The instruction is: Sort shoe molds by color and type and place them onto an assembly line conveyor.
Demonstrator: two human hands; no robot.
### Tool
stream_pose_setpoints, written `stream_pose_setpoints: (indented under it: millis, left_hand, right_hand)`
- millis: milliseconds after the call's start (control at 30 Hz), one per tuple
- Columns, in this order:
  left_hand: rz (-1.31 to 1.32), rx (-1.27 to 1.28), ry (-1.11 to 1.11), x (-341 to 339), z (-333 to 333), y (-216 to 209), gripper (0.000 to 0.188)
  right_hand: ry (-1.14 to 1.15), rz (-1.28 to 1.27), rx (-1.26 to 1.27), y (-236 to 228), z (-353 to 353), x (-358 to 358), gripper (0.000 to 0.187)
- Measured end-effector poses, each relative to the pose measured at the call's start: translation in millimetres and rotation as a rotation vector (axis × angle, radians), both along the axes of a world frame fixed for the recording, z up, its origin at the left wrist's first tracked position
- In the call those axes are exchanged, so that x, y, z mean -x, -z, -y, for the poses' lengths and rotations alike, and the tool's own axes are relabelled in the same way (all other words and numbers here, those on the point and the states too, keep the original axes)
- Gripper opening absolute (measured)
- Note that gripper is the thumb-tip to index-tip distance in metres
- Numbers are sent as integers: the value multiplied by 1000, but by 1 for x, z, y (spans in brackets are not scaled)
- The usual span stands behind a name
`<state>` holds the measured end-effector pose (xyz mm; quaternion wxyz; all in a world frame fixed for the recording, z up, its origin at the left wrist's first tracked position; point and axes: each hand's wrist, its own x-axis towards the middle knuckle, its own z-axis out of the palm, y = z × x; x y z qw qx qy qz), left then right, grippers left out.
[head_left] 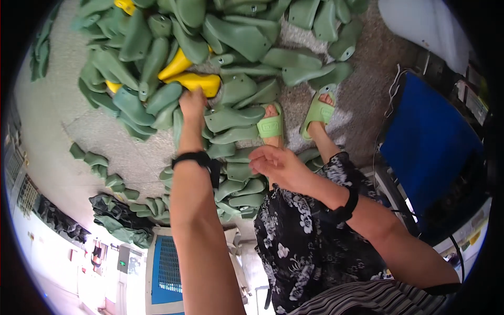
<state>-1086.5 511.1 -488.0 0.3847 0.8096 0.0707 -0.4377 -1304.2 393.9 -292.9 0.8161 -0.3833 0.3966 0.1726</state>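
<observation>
A: Where is the left hand (192, 104)?

B: Stretched up to the middle of the frame, a little left of centre. Its fingers close around the near end of a yellow shoe last (197, 82), which lies on the heap of green shoe lasts (136, 63) filling the upper left and top of the frame.

A: Is that the only yellow one?

B: No. A second yellow last (176, 64) sits just above and left of it, touching it, and bits of yellow show further left and at the top edge.

A: And the right hand (277, 167)?

B: It hangs near the centre, holding nothing, fingers loosely curled and slightly apart, above a smaller pile of green lasts (242, 184). A black band (344, 207) circles that wrist; another black strap (195, 158) circles the left one.

A: What else is around?

B: Two feet in green slides (294, 119) stand on the speckled floor (362, 89) just above the right hand. A blue panel (430, 142) fills the right side, and flowered black fabric (310, 236) covers the lower centre.
</observation>
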Motion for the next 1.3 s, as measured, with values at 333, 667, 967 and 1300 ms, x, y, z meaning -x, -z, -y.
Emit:
stream_pose_setpoints:
  millis: [333, 667, 967, 1300]
  left_hand:
    - [-165, 390, -1024, -82, 65, 143, 57]
    - [177, 340, -898, -18, 32, 9, 41]
    - [-627, 423, -123, 70, 36, -132, 54]
    - [-540, 649, 30, 52, 66, -118, 38]
  right_hand:
    - [106, -172, -231, 40, 10, 39, 26]
    - [108, -96, 257, 57, 52, 5, 40]
    - [-124, 64, -294, 55, 75, 6, 91]
    - [-126, -135, 285, 35, 57, 12, 66]
